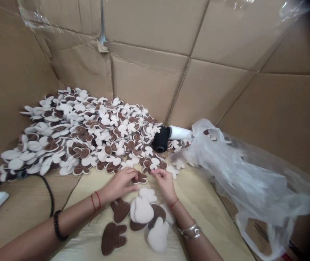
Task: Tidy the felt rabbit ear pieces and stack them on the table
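My left hand [121, 184] is curled at the left end of a brown rabbit-shaped fabric piece [141, 177] with a white edge, at the near edge of a big pile. Its fingertips are on that piece. Close to its right, my right hand [166, 184] has thumb and forefinger pinched together beside the pile; whatever lies between them is too small to tell. Below the hands are several larger rabbit-head pieces, among them a brown one [113, 238], another brown one [120, 210], a white one [143, 211] and a second white one [158, 235].
The pile [89, 134] of small white and brown pieces leans toward the cardboard wall [149, 79]. A black thread cone [160, 139] and a white roll [180, 132] stand behind. At right lies a clear plastic bag [233, 170], with scissors [262, 232] near it. A black cable [50, 192] runs at left.
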Demonstrator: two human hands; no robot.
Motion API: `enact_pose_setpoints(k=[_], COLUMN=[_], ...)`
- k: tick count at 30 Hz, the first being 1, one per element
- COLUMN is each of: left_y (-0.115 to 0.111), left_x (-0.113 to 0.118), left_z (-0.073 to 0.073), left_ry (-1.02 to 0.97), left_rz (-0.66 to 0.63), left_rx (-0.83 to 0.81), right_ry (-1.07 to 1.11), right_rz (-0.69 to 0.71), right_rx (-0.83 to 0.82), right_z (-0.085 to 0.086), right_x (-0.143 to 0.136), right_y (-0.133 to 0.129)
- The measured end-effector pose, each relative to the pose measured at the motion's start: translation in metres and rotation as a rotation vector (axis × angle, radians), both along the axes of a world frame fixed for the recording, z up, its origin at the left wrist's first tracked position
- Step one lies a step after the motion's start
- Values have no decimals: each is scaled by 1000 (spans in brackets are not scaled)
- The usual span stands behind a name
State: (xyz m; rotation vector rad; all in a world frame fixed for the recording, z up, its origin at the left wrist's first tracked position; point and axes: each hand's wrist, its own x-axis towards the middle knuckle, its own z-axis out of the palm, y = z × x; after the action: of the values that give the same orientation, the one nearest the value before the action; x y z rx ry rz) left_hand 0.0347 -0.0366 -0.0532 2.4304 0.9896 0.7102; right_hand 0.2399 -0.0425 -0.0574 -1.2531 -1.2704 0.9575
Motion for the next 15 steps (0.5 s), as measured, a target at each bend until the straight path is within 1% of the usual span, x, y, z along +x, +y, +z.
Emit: enact_pose_setpoints(k=[2,4,7,11,15], left_y=[1,3,3,-1,-4], left_x=[-1,-2,-1,0,1], left_z=[-4,-5,-3,-2,-1], left_ry=[-32,-58,-45,-20,33], left_rz=[-11,4,4,31,11], left_rx=[2,11,47,78,111], right_ry=[-21,-31,-69,-198,-339], right_rz=[13,46,137,257,255], right_rx=[11,20,6,-8,34], right_z=[0,0,0,-6,-12], right_x=[-4,-8,-16,-23,-21], right_y=[0,1,2,0,-1])
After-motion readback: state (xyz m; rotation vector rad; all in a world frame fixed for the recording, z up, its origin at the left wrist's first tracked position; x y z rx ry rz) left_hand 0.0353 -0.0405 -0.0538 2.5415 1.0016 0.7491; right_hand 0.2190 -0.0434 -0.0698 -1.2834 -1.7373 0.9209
